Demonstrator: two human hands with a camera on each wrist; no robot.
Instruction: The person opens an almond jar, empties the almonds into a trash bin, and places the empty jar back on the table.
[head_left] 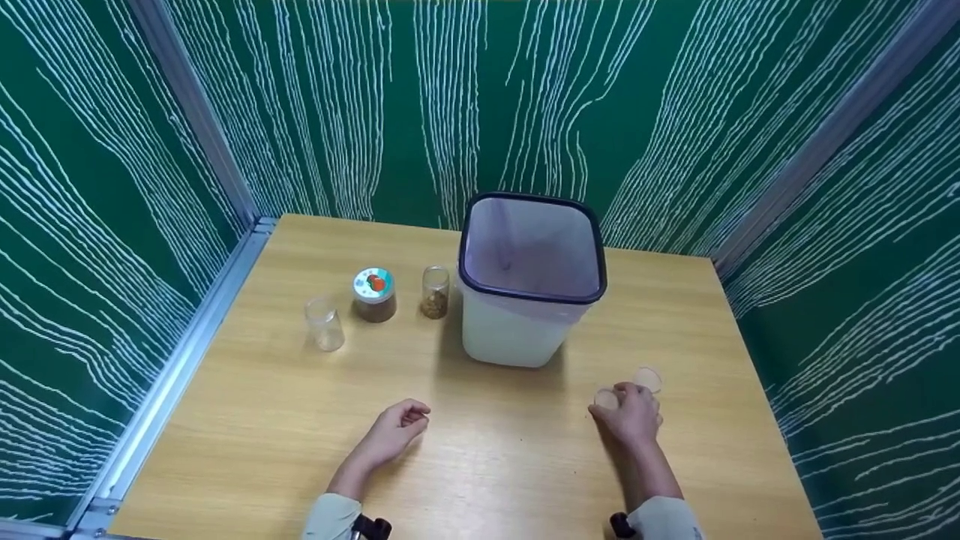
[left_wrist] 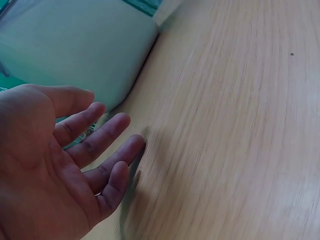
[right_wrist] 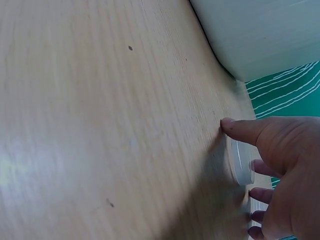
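Observation:
My right hand [head_left: 634,416] is at the table's right side, thumb and fingers around the rim of a round clear lid [head_left: 606,399]. In the right wrist view that lid [right_wrist: 242,162] lies on the wood between the thumb and fingertips. A second clear lid [head_left: 647,379] lies just beyond the knuckles. My left hand [head_left: 391,433] holds nothing, fingers loosely bent over the table. Its palm [left_wrist: 45,190] faces the left wrist camera.
A pale bin [head_left: 517,330] with a black rim and a bag liner stands at the back middle. Left of it are a small clear jar [head_left: 435,292] with brown bits at its bottom, a lidded jar [head_left: 375,296] with brown contents, and a clear container [head_left: 325,326]. Green walls surround the table.

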